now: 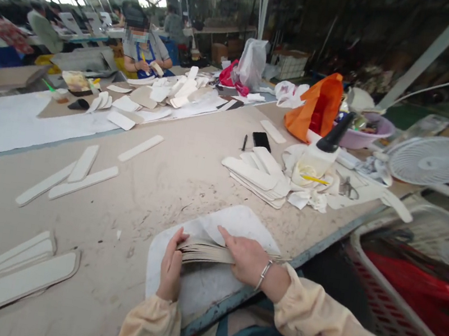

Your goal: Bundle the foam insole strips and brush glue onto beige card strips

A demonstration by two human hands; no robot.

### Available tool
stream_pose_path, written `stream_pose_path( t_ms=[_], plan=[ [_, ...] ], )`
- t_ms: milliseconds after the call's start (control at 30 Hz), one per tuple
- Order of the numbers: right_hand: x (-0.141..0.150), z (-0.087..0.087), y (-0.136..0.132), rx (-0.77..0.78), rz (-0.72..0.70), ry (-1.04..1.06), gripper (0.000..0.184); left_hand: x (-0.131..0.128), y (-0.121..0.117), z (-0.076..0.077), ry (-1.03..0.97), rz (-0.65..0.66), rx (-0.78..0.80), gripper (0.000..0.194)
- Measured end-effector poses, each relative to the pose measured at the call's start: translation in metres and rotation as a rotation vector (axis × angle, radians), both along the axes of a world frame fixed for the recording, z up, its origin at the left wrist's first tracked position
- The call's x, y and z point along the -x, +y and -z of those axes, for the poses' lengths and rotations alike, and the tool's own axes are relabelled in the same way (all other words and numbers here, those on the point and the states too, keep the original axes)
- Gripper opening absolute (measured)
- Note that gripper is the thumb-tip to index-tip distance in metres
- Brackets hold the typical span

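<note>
Near the table's front edge, a stack of thin, pale, flat strips (208, 252) is gripped on edge between both hands. My left hand (171, 266) closes round its left end, thumb and fingers pressed to it. My right hand (247, 258) holds the stack from the right, with the index finger lying along the top; a bracelet circles that wrist. Beneath them lies a whitish sheet with rounded corners (159, 254). More rounded white strips (255, 173) are piled beyond my right hand. Another pile of long strips (10, 282) rests at the lower left.
Loose strips (83, 182) are scattered at left. Right of the far pile stand a plastic container (317, 160), scissors (348, 187), an orange bag (314, 111) and a white fan (434, 161). A basket (388, 319) sits beyond the table edge. Across the table a person (146, 53) handles a piece.
</note>
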State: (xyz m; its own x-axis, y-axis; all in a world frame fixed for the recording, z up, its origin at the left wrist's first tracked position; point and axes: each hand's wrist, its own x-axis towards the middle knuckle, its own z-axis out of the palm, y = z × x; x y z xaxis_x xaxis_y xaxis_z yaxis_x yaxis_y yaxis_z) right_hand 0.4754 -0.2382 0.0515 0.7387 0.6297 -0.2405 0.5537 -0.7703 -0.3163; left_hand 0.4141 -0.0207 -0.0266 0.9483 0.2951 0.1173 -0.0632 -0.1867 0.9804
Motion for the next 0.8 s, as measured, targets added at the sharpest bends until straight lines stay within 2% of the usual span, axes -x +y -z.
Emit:
stream_pose_path(
  t_ms=[67,133,200,233,333,400,500,567,667,733,800],
  plan=[
    [-0.006,-0.001,-0.001,-0.012,-0.051,0.008,0.068,0.000,0.012,-0.009,-0.089,0.096,-0.249,0.080],
    [-0.010,-0.004,0.000,-0.038,-0.118,0.002,0.052,0.002,0.021,-0.018,-0.137,0.192,-0.439,0.105],
    [-0.013,-0.008,0.004,-0.059,-0.188,-0.001,0.046,0.006,0.025,-0.022,-0.114,0.253,-0.500,0.120],
    [-0.014,-0.009,0.006,-0.060,-0.217,0.000,0.044,0.008,0.026,-0.022,-0.088,0.250,-0.491,0.119],
    [-0.016,-0.014,0.010,-0.032,-0.242,-0.015,0.044,0.013,0.026,-0.012,0.029,0.178,-0.412,0.097],
    [-0.019,-0.015,0.004,-0.035,-0.219,-0.055,0.057,0.013,0.027,-0.004,0.097,0.135,-0.403,0.080],
    [-0.025,-0.009,-0.027,-0.106,-0.128,-0.093,0.080,0.011,0.028,0.000,0.127,0.140,-0.458,0.060],
    [-0.027,0.003,-0.057,-0.209,-0.003,-0.075,0.087,0.009,0.028,-0.001,0.115,0.184,-0.468,0.048],
    [-0.025,0.030,-0.091,-0.493,0.202,-0.027,0.089,0.007,0.023,-0.005,0.064,0.261,-0.425,0.039],
    [-0.019,0.048,-0.097,-0.681,0.272,-0.021,0.089,0.006,0.017,-0.006,0.013,0.305,-0.388,0.036],
    [-0.013,0.060,-0.092,-0.787,0.281,-0.049,0.091,0.004,0.013,-0.006,-0.028,0.337,-0.356,0.033]
  ],
)
